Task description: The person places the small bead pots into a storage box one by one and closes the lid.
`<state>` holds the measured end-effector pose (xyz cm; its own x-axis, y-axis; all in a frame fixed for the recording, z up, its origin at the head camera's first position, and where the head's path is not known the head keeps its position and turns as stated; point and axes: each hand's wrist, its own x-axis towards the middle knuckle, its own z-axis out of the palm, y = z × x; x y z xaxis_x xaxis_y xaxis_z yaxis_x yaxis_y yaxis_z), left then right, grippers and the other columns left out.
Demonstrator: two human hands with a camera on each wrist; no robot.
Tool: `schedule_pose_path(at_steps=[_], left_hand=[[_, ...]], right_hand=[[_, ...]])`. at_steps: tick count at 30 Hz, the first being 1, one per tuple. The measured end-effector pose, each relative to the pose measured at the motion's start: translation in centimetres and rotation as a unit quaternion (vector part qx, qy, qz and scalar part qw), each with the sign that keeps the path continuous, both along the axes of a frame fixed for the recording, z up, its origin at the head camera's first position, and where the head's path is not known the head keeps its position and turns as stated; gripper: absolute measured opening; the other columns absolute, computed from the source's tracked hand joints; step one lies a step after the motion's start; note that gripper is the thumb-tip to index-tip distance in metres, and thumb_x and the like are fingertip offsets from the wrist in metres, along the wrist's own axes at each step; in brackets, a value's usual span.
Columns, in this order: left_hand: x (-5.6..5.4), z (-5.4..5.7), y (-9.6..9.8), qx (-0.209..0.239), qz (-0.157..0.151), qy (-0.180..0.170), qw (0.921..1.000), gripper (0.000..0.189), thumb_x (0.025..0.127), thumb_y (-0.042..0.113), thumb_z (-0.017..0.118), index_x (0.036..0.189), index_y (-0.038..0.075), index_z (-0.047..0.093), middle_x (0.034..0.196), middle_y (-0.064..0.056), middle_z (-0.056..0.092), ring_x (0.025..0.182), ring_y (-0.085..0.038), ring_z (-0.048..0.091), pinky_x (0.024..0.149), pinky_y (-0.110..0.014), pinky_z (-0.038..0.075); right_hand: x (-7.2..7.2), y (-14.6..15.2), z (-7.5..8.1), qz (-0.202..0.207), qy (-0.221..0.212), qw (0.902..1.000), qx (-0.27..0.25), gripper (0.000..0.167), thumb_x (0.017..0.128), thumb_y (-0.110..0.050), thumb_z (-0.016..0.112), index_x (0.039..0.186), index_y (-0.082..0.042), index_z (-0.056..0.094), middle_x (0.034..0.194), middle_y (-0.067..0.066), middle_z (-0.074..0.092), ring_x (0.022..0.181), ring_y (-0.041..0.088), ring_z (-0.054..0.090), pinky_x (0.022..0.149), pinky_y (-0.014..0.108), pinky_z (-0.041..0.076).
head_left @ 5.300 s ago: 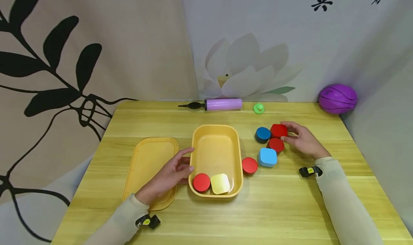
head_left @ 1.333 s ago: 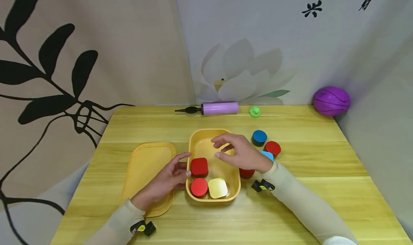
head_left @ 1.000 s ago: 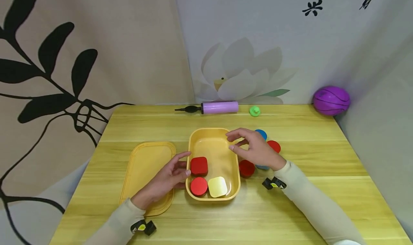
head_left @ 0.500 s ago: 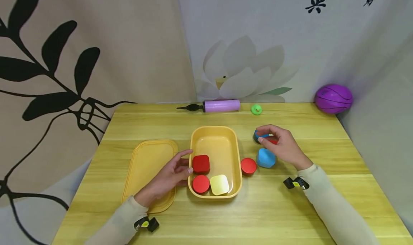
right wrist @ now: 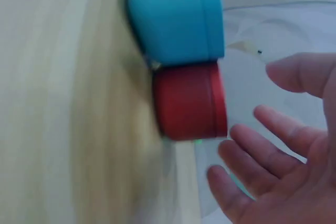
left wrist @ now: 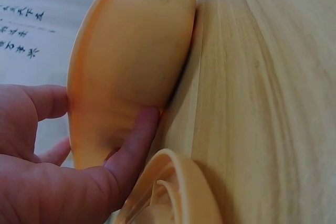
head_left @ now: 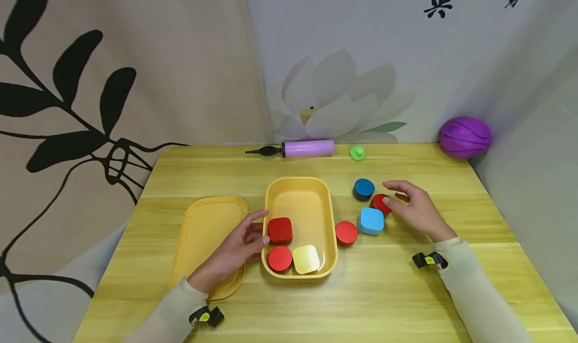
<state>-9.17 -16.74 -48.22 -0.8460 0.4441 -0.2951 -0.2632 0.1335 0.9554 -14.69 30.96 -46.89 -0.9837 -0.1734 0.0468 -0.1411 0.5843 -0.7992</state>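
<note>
While the right hand (head_left: 414, 208) is hovering, fingers apart, beside a round red box (head_left: 379, 205), the left hand (head_left: 239, 241) is resting parted fingers against the yellow tray (head_left: 300, 207); inside, a square red box (head_left: 280, 230), earlier on the surface (head_left: 361, 298), is now sitting.

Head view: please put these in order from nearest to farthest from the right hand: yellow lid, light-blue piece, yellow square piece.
1. Light-blue piece: left of the right hand, outside the tray.
2. Yellow square piece: inside the tray, at its near end.
3. Yellow lid: beyond the tray, on its left.
</note>
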Motion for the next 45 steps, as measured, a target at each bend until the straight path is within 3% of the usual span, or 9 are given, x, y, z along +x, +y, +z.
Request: schedule_pose_path(at_steps=[5,9,15,25,36,39,45], left_hand=[[0.2,-0.1,-0.2,0.004,0.002,-0.001,1.0000,0.071,0.106,0.025,0.067,0.166,0.028,0.029,0.153,-0.022,0.045,0.130,-0.032,0.057,0.092,-0.044,0.062],[0.3,-0.1,-0.1,0.014,-0.003,0.000,0.9999,0.071,0.107,0.024,0.066,0.166,0.027,0.028,0.153,-0.023,0.044,0.131,-0.032,0.057,0.092,-0.045,0.062],[0.2,0.1,-0.1,0.021,-0.005,-0.001,0.9998,0.070,0.108,0.023,0.065,0.167,0.027,0.027,0.152,-0.023,0.043,0.130,-0.031,0.057,0.092,-0.045,0.062],[0.2,0.1,-0.2,0.012,0.000,0.000,0.9999,0.068,0.108,0.025,0.064,0.166,0.029,0.029,0.152,-0.022,0.044,0.131,-0.030,0.057,0.091,-0.044,0.062],[0.5,0.0,-0.3,0.011,0.002,0.004,0.9999,0.069,0.108,0.024,0.064,0.166,0.028,0.028,0.153,-0.022,0.045,0.131,-0.031,0.057,0.091,-0.044,0.062],[0.6,0.0,-0.4,0.013,-0.001,0.004,0.9999,0.070,0.108,0.023,0.064,0.167,0.027,0.028,0.153,-0.022,0.044,0.132,-0.031,0.057,0.091,-0.045,0.062],[0.3,0.0,-0.2,0.011,-0.005,0.007,0.9999,0.069,0.108,0.026,0.064,0.167,0.028,0.028,0.154,-0.022,0.044,0.132,-0.032,0.057,0.092,-0.045,0.062]], right_hand=[[0.2,0.7,-1.0,0.030,-0.033,0.9989,0.012,0.051,0.104,-0.015,0.068,0.151,-0.001,0.053,0.152,0.022,0.056,0.135,0.041,0.058,0.104,0.027,0.056],[0.3,1.0,-1.6,0.051,-0.049,0.9975,0.002,0.056,0.101,-0.006,0.069,0.153,0.000,0.050,0.153,0.022,0.055,0.129,0.042,0.063,0.098,0.012,0.052],[0.0,1.1,-1.7,0.063,-0.072,0.9953,0.018,0.062,0.099,-0.011,0.074,0.155,-0.003,0.048,0.151,0.021,0.057,0.127,0.039,0.064,0.098,0.013,0.050],[-0.1,1.1,-1.8,0.048,-0.061,0.9958,0.048,0.061,0.099,-0.018,0.076,0.153,-0.004,0.052,0.146,0.020,0.062,0.124,0.038,0.067,0.098,0.023,0.055],[0.1,1.2,-0.5,0.012,-0.065,0.9975,0.024,0.065,0.098,-0.027,0.078,0.153,-0.005,0.052,0.145,0.023,0.060,0.117,0.041,0.071,0.086,0.013,0.055],[0.2,0.9,-0.1,0.009,-0.039,0.9990,0.021,0.061,0.098,-0.023,0.079,0.151,-0.005,0.055,0.145,0.020,0.062,0.119,0.034,0.068,0.088,0.012,0.055],[0.3,-0.2,1.0,0.018,0.018,0.9995,0.017,0.058,0.096,-0.018,0.080,0.147,-0.004,0.059,0.143,0.015,0.064,0.113,0.002,0.060,0.092,0.012,0.055]])
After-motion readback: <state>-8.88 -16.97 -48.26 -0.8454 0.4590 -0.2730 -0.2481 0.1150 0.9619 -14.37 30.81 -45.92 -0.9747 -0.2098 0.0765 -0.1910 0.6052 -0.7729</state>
